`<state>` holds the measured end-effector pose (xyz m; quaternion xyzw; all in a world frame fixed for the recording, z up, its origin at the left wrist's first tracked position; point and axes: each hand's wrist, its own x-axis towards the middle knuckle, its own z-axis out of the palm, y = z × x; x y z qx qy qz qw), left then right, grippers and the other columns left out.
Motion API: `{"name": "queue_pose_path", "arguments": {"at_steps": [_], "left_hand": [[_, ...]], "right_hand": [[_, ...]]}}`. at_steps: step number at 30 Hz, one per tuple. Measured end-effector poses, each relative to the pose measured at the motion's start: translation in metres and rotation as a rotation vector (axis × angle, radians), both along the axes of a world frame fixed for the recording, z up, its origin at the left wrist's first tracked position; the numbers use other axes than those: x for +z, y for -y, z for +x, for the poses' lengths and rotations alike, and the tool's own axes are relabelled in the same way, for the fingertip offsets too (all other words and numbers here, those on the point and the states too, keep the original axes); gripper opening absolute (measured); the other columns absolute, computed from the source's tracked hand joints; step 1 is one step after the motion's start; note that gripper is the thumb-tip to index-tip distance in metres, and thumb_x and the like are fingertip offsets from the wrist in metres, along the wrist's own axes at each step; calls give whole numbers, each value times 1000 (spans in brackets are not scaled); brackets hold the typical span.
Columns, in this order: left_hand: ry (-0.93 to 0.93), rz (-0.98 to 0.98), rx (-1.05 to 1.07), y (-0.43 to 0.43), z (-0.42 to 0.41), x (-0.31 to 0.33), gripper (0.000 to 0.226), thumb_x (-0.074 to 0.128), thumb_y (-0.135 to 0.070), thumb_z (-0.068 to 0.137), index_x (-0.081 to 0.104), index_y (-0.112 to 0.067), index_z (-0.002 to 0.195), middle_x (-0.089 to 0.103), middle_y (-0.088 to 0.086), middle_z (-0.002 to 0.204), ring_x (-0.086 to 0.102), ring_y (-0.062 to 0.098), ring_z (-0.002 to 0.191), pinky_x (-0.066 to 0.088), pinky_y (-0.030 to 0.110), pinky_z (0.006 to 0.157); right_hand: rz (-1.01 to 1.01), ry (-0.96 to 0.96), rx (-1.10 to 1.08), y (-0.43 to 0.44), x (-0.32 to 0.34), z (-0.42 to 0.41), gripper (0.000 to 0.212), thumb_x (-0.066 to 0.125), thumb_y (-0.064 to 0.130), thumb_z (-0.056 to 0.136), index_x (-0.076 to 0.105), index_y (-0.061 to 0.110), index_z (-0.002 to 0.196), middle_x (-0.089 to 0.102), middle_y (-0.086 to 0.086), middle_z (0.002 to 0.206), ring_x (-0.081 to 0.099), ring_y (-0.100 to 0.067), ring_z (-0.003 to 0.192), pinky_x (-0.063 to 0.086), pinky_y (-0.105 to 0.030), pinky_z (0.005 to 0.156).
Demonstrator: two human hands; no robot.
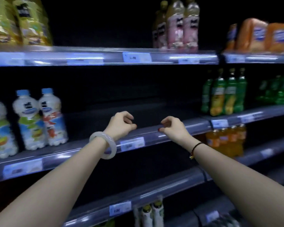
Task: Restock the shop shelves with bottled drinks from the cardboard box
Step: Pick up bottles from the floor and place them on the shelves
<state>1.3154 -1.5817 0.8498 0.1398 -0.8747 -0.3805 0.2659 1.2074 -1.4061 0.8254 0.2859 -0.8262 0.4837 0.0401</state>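
Head view showed the left hand (121,123) and right hand (172,126), loosely curled and empty, side by side over the middle shelf (195,126), its gap bare, cardboard box unseen.

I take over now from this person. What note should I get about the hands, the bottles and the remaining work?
Left hand: loosely curled, holds nothing, over the middle shelf.
Right hand: the same, beside it.
White bottles stand at the shelf's left, green bottles to its right; the stretch between is bare.
Cardboard box: not in view.
Done: cannot tell.
To do: fetch bottles, fill that gap.
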Motion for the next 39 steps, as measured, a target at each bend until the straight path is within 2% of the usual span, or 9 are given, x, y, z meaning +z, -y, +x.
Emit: {"name": "queue_pose_path", "arguments": {"at_steps": [8, 12, 19, 23, 25, 27, 29, 31, 39], "left_hand": [[337, -110, -369, -142, -98, -54, 31, 73, -22, 79, 61, -13, 105, 64, 1, 96, 62, 15, 89, 46, 22, 75], [432, -115, -498, -228, -139, -86, 23, 71, -21, 80, 60, -15, 100, 62, -3, 89, 62, 13, 87, 48, 22, 73], [505, -157, -636, -390, -210, -150, 31, 72, -26, 79, 62, -12, 105, 66, 3, 100, 63, 18, 95, 51, 29, 82], [530, -163, -743, -486, -245, -177, 30, 71, -21, 80, 61, -12, 107, 64, 2, 101, 59, 16, 92, 46, 25, 76], [553, -147, -807, -532, -263, -189, 28, 72, -20, 80, 61, -13, 104, 64, 2, 99, 59, 14, 89, 45, 21, 71], [562, -165, -867, -578, -283, -201, 28, 73, -19, 78, 62, -12, 103, 66, 3, 97, 62, 18, 91, 49, 26, 77], [575, -197, -941, -624, -303, -213, 30, 73, -18, 77, 62, -9, 104, 65, 4, 96, 62, 21, 95, 48, 29, 83], [606, -197, -1029, -669, -324, -224, 30, 73, -16, 79, 61, -6, 105, 64, 5, 95, 61, 20, 92, 45, 26, 78], [636, -270, -1307, -847, -419, -263, 27, 70, -15, 80, 62, -8, 105, 65, 6, 96, 61, 21, 89, 45, 26, 75]], "right_hand": [[204, 133, -172, -161, -37, -47, 28, 72, 15, 80, 63, 5, 104, 61, -4, 95, 60, -21, 95, 48, -31, 80], [288, 237, -251, -256, -70, -70, 16, 72, 19, 80, 60, 12, 86, 58, 0, 81, 55, -15, 75, 42, -23, 58], [379, 384, -480, -441, -136, -95, 22, 70, 18, 76, 50, 15, 68, 52, -1, 66, 49, -15, 60, 40, -27, 59], [297, 462, -643, -536, -168, -100, 15, 70, 14, 77, 58, 8, 84, 53, -2, 72, 52, -19, 70, 42, -31, 59], [269, 509, -719, -580, -181, -102, 24, 70, 14, 80, 60, 1, 97, 54, -5, 79, 51, -20, 76, 39, -27, 59], [228, 545, -807, -624, -194, -106, 33, 71, 16, 80, 59, 1, 107, 55, -8, 90, 52, -22, 81, 40, -26, 60], [208, 567, -895, -667, -207, -108, 36, 72, 17, 80, 58, 3, 109, 55, -8, 94, 53, -22, 84, 41, -26, 67], [182, 605, -981, -709, -217, -110, 37, 71, 17, 80, 57, 3, 111, 56, -8, 96, 54, -22, 86, 41, -27, 70], [107, 666, -1326, -847, -245, -133, 38, 69, 19, 81, 58, 4, 114, 61, -9, 99, 57, -21, 86, 42, -26, 67]]}}
